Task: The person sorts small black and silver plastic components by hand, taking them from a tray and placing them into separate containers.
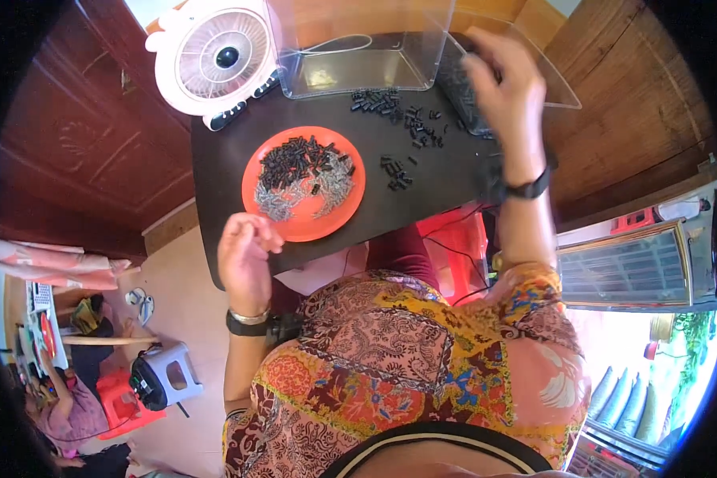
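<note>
A round orange-red plate [307, 229] lies on the dark table, holding a heap of small black cylindrical pieces [291, 162] and small silvery metal pieces [334, 185]. Beside the plate's near left rim is my left hand [245, 253], its fingers curled in; whatever they may pinch is too small to make out. My right hand [508, 84] is raised at the table's far right, thumb and fingers apart, nothing seen in it. Below it stands a clear container [472, 119] with dark contents, partly hidden. Loose black pieces [422, 127] lie scattered between plate and container.
A clear plastic box [358, 89] stands at the table's back, next to a pink-white fan [225, 60]. Under the table's near edge is a red stool [458, 247]. On the floor at left are a grey-blue stool [182, 374] and another person [80, 406].
</note>
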Available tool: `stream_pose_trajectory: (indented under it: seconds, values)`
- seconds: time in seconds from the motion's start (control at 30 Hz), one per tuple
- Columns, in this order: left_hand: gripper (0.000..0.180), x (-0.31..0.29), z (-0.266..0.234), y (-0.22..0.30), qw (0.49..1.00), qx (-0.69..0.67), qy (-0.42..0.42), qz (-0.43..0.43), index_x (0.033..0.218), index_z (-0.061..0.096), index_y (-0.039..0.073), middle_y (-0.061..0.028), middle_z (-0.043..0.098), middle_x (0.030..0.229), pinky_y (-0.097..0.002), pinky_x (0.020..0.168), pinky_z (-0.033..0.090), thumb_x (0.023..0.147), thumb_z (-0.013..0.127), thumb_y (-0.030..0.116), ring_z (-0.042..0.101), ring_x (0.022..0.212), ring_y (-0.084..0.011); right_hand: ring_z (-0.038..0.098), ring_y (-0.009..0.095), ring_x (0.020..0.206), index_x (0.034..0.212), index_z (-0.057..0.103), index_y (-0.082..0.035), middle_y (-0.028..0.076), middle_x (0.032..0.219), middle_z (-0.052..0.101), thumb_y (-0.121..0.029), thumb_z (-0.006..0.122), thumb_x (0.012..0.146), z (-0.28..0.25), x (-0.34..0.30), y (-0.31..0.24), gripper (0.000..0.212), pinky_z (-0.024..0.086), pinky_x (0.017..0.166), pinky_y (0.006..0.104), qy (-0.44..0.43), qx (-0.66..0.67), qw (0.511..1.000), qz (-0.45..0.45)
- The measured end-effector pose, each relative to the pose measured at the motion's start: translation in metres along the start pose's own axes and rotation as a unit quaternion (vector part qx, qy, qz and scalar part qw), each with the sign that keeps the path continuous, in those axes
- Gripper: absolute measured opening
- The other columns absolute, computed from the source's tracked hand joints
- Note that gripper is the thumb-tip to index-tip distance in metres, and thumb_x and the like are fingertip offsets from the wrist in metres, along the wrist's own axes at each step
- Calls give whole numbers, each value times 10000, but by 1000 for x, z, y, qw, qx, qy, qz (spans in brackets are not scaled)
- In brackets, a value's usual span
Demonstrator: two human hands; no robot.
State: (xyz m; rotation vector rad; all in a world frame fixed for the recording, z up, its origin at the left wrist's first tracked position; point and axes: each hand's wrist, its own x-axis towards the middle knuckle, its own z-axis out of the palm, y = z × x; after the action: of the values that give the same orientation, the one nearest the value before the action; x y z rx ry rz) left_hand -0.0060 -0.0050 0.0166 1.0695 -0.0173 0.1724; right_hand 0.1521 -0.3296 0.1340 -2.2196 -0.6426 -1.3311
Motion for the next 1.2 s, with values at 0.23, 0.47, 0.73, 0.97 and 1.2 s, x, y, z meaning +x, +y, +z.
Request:
stream_pose_trajectory:
  seconds: [0.23, 0.47, 0.73, 0.97, 1.2]
  values:
    - [173, -5, -19, 7, 999, -5, 37, 28, 927, 504, 35, -55, 505, 798, -285, 621, 396, 948, 464, 202, 508, 698, -177, 629, 294, 855, 923, 682, -65, 110, 891, 659, -150, 658, 793, 7, -12, 36, 157, 502, 764, 358, -140, 32, 989, 36]
    - [168, -10, -20, 3, 999, -6, 41, 2, 926, 505, 32, -56, 508, 812, -293, 623, 402, 938, 469, 196, 510, 711, -178, 621, 194, 713, 875, 673, -30, 86, 765, 635, -72, 690, 752, 35, -88, 18, 131, 488, 658, 305, -434, 132, 879, 146]
    - [170, -12, -17, 0, 999, -11, 40, -10, 921, 504, 33, -54, 505, 798, -286, 621, 404, 932, 478, 201, 515, 710, -181, 621, 305, 782, 888, 654, -44, 130, 836, 628, -76, 660, 752, 53, -111, 18, 139, 491, 706, 371, -421, 77, 903, 50]
    - [193, -11, -11, -3, 999, 14, 29, -26, 926, 521, 29, -47, 523, 759, -258, 613, 415, 935, 471, 215, 549, 694, -164, 624, 189, 792, 977, 661, -25, 87, 858, 654, -69, 619, 832, 53, -92, -10, 158, 488, 731, 300, -359, 236, 889, 159]
    - [276, -2, 22, 2, 993, 81, -47, -74, 977, 574, 0, -27, 533, 777, -245, 631, 420, 941, 453, 246, 561, 709, -140, 612, 95, 820, 992, 663, -14, 30, 871, 668, -61, 623, 879, 58, -70, -119, 128, 501, 755, 247, -388, 608, 618, 312]
